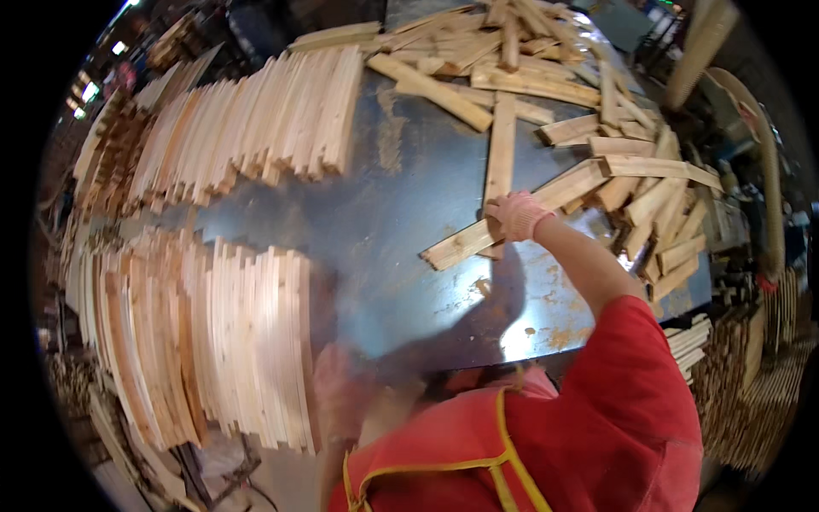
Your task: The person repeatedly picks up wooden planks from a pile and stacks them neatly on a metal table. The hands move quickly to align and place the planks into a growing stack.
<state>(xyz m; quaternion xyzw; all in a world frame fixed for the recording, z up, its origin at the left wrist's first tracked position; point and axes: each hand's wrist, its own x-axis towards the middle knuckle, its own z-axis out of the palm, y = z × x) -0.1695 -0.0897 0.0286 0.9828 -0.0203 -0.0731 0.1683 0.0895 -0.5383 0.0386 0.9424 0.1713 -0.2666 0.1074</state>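
My right hand (517,215), in a pale pink glove, reaches over the metal table and has its fingers closed on a wooden board (459,246). That board lies slantwise across another board (501,149), which points away from me. To the right of the hand is a loose heap of boards (644,166). My left hand (338,384) is low, beside the right end of the near row of upright boards (256,341). Motion smears it, so its fingers cannot be made out.
A second row of boards (256,119) stands tightly side by side at the far left of the metal table (367,247). More loose boards (512,43) are heaped at the far side. Stacked wood (738,401) and a ribbed hose (772,188) are off the right side.
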